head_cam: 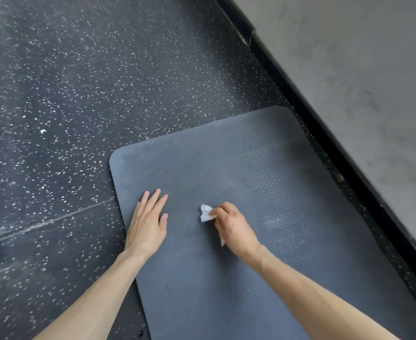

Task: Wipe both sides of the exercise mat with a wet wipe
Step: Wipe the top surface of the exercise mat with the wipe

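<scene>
The exercise mat (239, 192) lies flat on the speckled floor (67, 94), running from the near edge of the view out toward 12 o'clock, its right side close to the dark baseboard (337, 133) of the wall (361, 57). It looks thin, soft and floppy rather than stiff, light enough to turn by one rounded corner or a long edge, and its dimpled surface should grip the floor but may creep under a hard rub. A pale smudge shows at 3 o'clock from the wiping hand. The wet wipe (205, 213) is small, limp and crumpled, apt to ball up or tear.

The left hand (148, 224) lies spread, palm down, fingers straight, pressing the mat near its left edge, seemingly to pin it. The right hand (231, 224) has its fingers curled, pinching the wipe, which sticks out at 10 o'clock from the knuckles and touches the mat.
</scene>
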Demonstrator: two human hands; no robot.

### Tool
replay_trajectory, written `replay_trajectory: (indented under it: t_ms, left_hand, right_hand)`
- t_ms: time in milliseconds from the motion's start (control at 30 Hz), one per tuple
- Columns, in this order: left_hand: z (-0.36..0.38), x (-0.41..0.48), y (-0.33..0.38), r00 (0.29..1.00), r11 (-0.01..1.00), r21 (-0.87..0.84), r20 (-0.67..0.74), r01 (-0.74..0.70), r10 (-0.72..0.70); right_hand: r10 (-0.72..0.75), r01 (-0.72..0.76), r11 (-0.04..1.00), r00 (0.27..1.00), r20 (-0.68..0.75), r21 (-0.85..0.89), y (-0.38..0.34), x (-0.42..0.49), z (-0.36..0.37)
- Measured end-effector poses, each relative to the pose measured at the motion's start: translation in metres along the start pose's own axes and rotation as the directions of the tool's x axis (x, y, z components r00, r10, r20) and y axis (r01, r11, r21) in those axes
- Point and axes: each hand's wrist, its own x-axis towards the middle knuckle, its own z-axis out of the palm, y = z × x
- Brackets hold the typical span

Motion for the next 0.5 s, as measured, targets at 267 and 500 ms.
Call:
replay_trajectory:
  t_ms: [267, 500]
  left_hand:
    - [-0.013, -0.017, -0.02, 0.999, 0.987, -0.161, 0.04, 0.027, -0.021]
    - [-0.02, -0.011, -0.024, 0.994, 0.987, -0.16, 0.113, 0.025, -0.007]
  right_hand:
    - [0.368, -0.385, 0.923, 0.894, -0.255, -0.019, 0.041, -0.002, -0.04]
    - [0.182, -0.184, 0.983, 0.971, -0.153, -0.003, -0.065, 0.005, 0.05]
